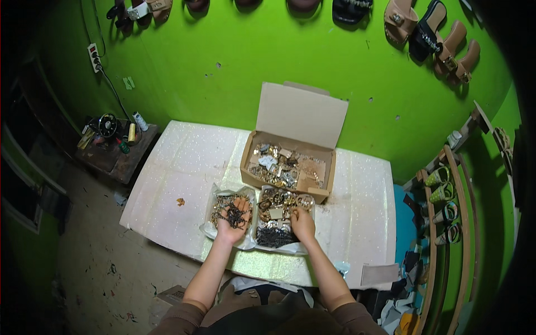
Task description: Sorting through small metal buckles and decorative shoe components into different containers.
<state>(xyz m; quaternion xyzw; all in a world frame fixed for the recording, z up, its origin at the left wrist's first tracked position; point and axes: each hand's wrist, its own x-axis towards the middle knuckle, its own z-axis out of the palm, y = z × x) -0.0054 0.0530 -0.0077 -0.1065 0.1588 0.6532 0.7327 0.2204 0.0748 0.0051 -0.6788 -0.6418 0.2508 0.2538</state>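
Observation:
My left hand [227, 223] is palm up over the left small box [207, 228], with a heap of dark chain-like trim pieces [237, 215] lying in its cupped palm. Under it, that box is lined with pale plastic and holds many small metallic pieces. My right hand [302, 223] reaches into the right small box [258, 207], fingers bent together beside gold-toned rings [305, 201]. What those fingers grip is too small to make out. Black chain trim [274, 237] fills the near part of this box, and a small beige card [276, 213] lies mid-box.
Behind both boxes stands an open cardboard box [301, 109] of metal ornaments, lid up. A brown scrap [180, 201] lies on the glittery white table [167, 167]. Sandals [399, 22] hang on the green wall; a wooden rack [432, 240] is at right, a sewing machine [107, 125] at left.

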